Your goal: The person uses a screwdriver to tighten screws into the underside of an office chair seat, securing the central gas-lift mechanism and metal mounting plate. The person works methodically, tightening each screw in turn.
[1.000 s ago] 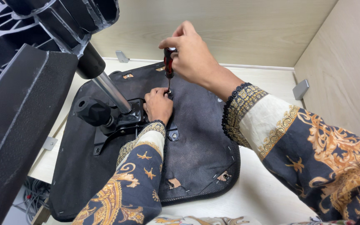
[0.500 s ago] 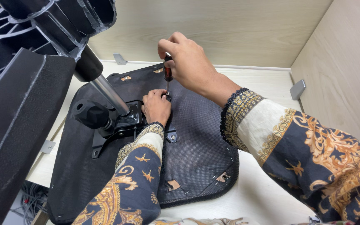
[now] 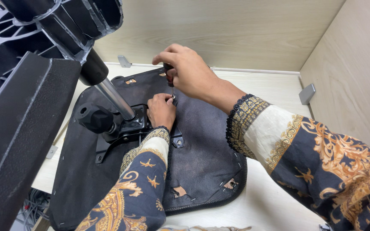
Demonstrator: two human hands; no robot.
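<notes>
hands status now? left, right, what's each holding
Left hand: fingers curled at the screwdriver tip on the seat underside; what it holds cannot be told.
Right hand: closed on the screwdriver.

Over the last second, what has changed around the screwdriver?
Right hand shifted slightly left, regripping the screwdriver, which stays upright at the same screw. Left hand remains beside the tip, on the seat underside; the bracket is unmoved.

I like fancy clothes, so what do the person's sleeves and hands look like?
Both hands are bare, with no gloves or rings to be seen. The left hand and right hand come out of long, loose sleeves of dark navy cloth printed with gold swirls and small gold stars. Each sleeve has a cream band edged with gold pattern, and the right cuff ends in dark scalloped lace trim.
</notes>
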